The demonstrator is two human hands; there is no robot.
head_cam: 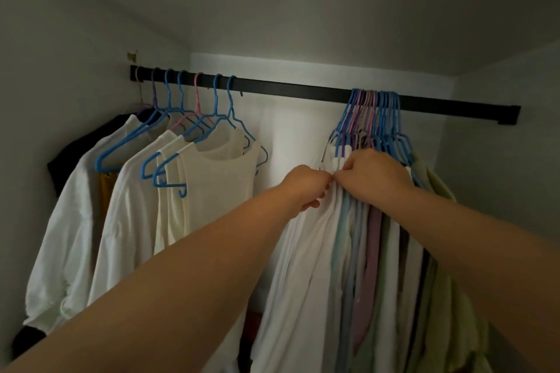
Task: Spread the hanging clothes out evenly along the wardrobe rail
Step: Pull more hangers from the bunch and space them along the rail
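Note:
A black wardrobe rail [288, 89] runs from upper left to right. Several white and cream tops [212, 179] hang spaced out at its left end on blue and pink hangers. A tight bunch of several garments [372, 239], white, pale blue, purple and light green, hangs right of centre, their blue and purple hanger hooks [374, 100] pressed together. My left hand [306, 188] pinches the shoulder of the leftmost white garment [306, 251] of that bunch. My right hand [378, 172] grips the shoulders of the bunch right beside it, the two hands touching.
Between the two groups a bare stretch of rail fronts the lit white back wall [291, 130]. The wardrobe's side walls close in left and right, and the rail's right end bracket [509, 115] stands past the bunch. A dark garment [69, 160] hangs at far left.

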